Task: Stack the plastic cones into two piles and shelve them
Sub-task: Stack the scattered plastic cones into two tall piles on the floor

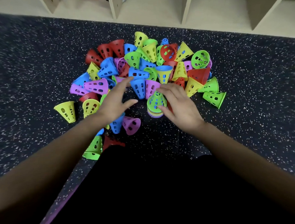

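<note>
A stack (155, 103) of nested cones stands upright on the speckled floor (31, 66), a little toward 12 o'clock from the middle of the view, with a green cone on top and purple rims at its base.

The right hand (180, 105) lies at the stack's 3 o'clock. Its fingers are spread and nearly straight, reaching past the stack's top. The thumb tip rests against the lower rims. It grips nothing.

The left hand (115, 100) hovers at the stack's 9 o'clock, palm down, with fingers splayed wide apart and holding nothing. Its fingertips point toward 1 o'clock and come close to a blue cone (139, 89) that lies on its side at the stack's 11 o'clock.

The loose heap (149, 64) of red, blue, green, yellow and purple cones spreads from 9 o'clock round to 3 o'clock of the stack, most of them tipped over.

A yellow cone (66, 111) lies apart at the far 9 o'clock edge. A green cone (213, 97) lies apart at 3 o'clock. A few more lie under the left forearm, toward 7 o'clock.

The shelf (156, 11), pale with upright dividers, runs along the 12 o'clock edge, well apart from the stack.
</note>
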